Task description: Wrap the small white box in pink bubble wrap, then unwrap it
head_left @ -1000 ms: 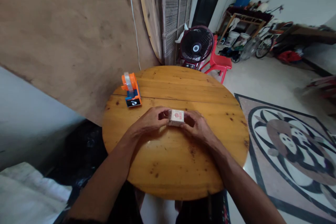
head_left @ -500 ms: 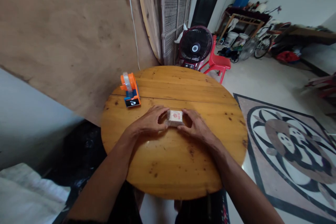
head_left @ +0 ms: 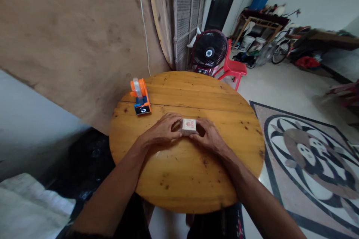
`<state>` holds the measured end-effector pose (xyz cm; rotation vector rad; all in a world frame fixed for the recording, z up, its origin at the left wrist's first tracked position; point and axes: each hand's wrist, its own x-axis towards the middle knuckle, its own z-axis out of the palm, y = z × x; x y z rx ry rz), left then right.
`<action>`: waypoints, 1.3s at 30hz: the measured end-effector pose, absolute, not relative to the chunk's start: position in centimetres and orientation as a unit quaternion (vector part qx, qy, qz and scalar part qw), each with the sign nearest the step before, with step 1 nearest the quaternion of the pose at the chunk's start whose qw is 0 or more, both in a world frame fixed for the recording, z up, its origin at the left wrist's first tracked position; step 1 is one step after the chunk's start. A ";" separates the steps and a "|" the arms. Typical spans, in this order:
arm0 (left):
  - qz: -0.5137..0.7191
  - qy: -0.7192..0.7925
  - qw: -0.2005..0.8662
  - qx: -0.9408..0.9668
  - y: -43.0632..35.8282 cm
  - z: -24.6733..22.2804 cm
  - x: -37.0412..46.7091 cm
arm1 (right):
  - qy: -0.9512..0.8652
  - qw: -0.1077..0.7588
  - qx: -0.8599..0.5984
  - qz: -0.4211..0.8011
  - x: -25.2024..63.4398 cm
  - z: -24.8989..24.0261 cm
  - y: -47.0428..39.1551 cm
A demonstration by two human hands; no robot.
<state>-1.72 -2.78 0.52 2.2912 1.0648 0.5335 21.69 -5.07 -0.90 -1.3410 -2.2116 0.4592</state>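
A small block-shaped pack (head_left: pixel 189 124) with a pale top and red print is on the round wooden table (head_left: pixel 185 179), right in front of me. What the pack contains I cannot make out. My left hand (head_left: pixel 165 129) curls around its left end, thumb at the near side and fingers at the far side. From the right, my right hand (head_left: pixel 209 134) grips the other end in the same way. An orange and blue tape dispenser (head_left: pixel 142 99) with a roll of clear tape stands at the table's far left, beyond my left hand.
Behind the table are a dark fan (head_left: pixel 209 50) and a red plastic chair (head_left: pixel 234 67). A large wooden board (head_left: pixel 70 37) leans along the left. Dark plastic (head_left: pixel 89 157) and a white sack (head_left: pixel 33 205) lie at lower left. A panda floor pattern (head_left: pixel 316 153) spreads at right.
The view has shifted very slightly. Both hands stay around the pack, with the right fingers a little closer against its end.
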 end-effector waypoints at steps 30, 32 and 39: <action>0.151 0.420 0.272 0.852 -3.3 0.8 -1.9 | -0.820 0.233 -0.499 0.154 21.7 -0.7 -5.5; 0.148 0.423 0.276 0.850 -3.3 0.7 -2.0 | -0.820 0.232 -0.500 0.154 21.9 -0.8 -5.5; 0.148 0.425 0.281 0.848 -2.9 -0.2 -2.2 | -0.828 0.219 -0.495 0.149 21.9 -0.8 -5.5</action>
